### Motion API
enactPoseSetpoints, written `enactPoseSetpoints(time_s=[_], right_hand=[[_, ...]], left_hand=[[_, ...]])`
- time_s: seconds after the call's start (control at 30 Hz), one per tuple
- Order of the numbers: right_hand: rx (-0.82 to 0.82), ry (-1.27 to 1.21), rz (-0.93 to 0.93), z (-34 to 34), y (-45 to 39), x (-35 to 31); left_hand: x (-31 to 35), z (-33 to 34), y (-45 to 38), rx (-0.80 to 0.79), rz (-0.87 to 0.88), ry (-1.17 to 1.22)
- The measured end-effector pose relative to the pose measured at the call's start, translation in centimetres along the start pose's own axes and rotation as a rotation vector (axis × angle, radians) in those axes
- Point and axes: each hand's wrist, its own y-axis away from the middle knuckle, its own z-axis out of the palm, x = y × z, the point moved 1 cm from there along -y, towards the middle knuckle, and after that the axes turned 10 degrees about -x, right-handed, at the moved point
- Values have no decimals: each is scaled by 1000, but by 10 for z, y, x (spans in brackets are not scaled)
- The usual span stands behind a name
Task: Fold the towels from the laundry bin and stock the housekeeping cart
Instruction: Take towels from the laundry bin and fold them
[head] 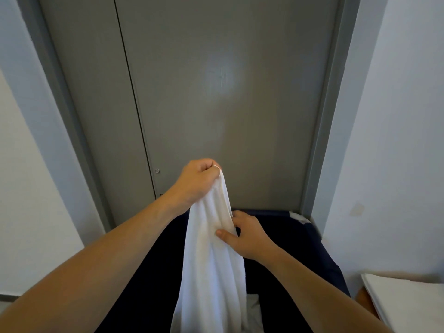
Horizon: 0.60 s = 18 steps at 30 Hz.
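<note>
1. A white towel [211, 260] is held up over the dark navy laundry bin [300, 248], hanging in long vertical gathers; its lower end runs out of view at the bottom edge, so it cannot be told whether it is fully clear of the bin.
2. The towel's top is pinched in the left hand [199, 181], whose fingers are curled tightly round a bunched corner or edge, raised in front of the grey door [216, 92].
3. Lower down, the towel's right-hand edge is gripped by the right hand [245, 233], with the thumb pressed on the near face and the fingers tucked behind the cloth.
4. The step in hand is judged to be the lifting out and sorting of one towel before folding: an edge is being sought.
5. The next move is judged to call for the right hand to be slid along that edge to a second corner, so that the cloth can be spread flat between both hands.
6. A stack of folded white linen [406, 299] is seen at the lower right, apart from the bin; more white cloth [252, 306] lies inside the bin.
7. No brand, label or writing can be read anywhere.
</note>
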Motion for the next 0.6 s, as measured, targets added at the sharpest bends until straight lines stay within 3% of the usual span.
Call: enactPoseSetpoints(time_s=[0.2, 0.43, 0.6], right_hand=[[1, -77, 132, 12, 4, 27], [159, -614, 145, -8, 22, 32], [229, -562, 201, -20, 20, 27]], left_hand=[[-4, -12, 2, 59, -59, -3], [-32, -33, 4, 252, -207, 11], [-41, -35, 0, 316, -270, 113]])
